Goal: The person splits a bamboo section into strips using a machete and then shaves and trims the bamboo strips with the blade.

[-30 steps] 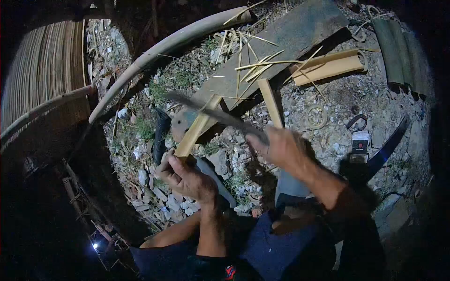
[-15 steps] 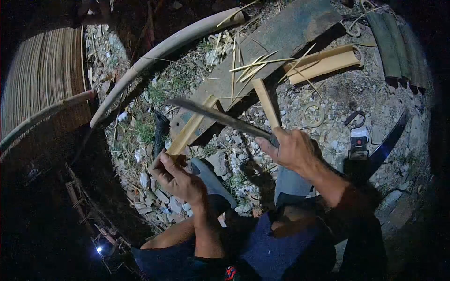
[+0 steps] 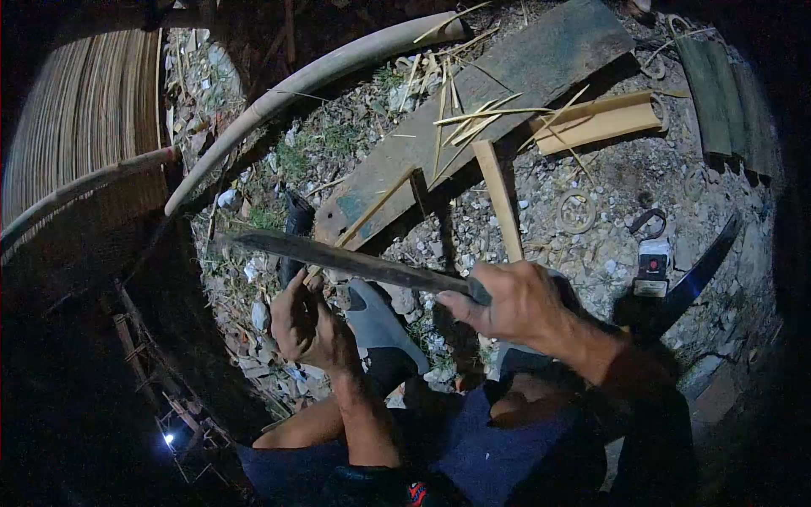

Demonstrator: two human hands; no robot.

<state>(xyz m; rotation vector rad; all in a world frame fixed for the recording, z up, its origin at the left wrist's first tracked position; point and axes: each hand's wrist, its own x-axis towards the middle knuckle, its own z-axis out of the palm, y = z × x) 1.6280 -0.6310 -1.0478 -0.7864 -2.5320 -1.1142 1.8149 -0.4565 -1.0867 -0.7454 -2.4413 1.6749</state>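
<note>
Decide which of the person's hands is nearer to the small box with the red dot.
Right. The right hand, holding the knife, is left of the box; the left hand, holding a strip, is much farther left.

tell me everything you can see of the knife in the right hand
The knife has a long, narrow, dark blade that looks like dull, stained metal; its far end is blurred. Only a dark bit of the handle shows, the rest being hidden in the right hand, which grips it. The blade points toward the picture's left, rising slightly to the tip, and crosses in front of the thin pale strip just above the left hand. Whether blade and strip touch, I cannot tell.
</note>
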